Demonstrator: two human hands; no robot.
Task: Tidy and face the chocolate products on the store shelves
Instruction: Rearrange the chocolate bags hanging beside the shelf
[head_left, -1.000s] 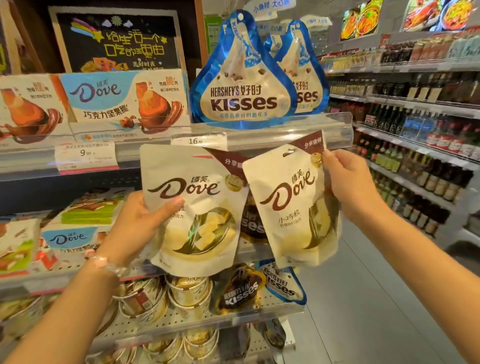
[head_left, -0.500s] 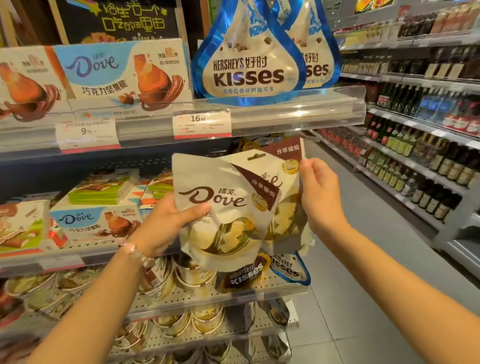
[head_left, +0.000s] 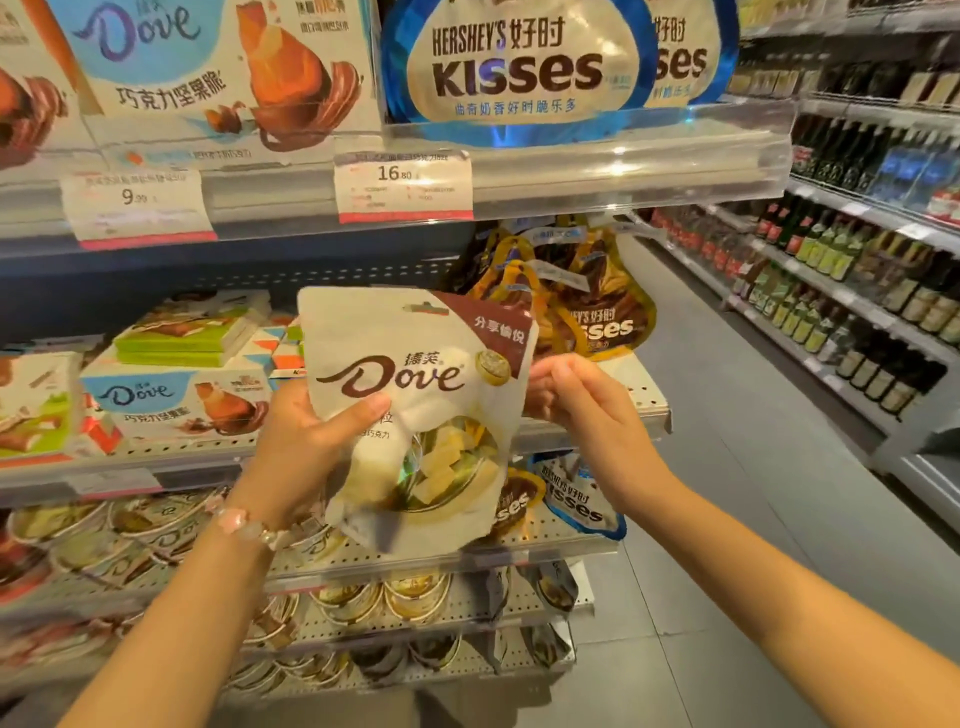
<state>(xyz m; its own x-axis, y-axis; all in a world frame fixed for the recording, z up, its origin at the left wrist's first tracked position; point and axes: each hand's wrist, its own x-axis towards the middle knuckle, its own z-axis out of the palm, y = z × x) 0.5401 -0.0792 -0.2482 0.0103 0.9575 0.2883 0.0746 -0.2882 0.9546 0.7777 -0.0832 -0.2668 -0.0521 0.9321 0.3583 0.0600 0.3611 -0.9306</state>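
So we've got the cream-white foil Dove pouch (head_left: 415, 410) upright, label out, left hand (head_left: 311, 441) gripping its left edge. Right hand (head_left: 571, 400) pinches the right edge. The open perforated grey shelf (head_left: 639, 395) sits right behind, nearer our right hand.

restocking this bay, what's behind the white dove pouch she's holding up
Behind the white Dove pouch, gold-brown Kisses bags show past its upper right, more Kisses bags by its lower right corner. A second pouch stacked behind it cannot be seen.
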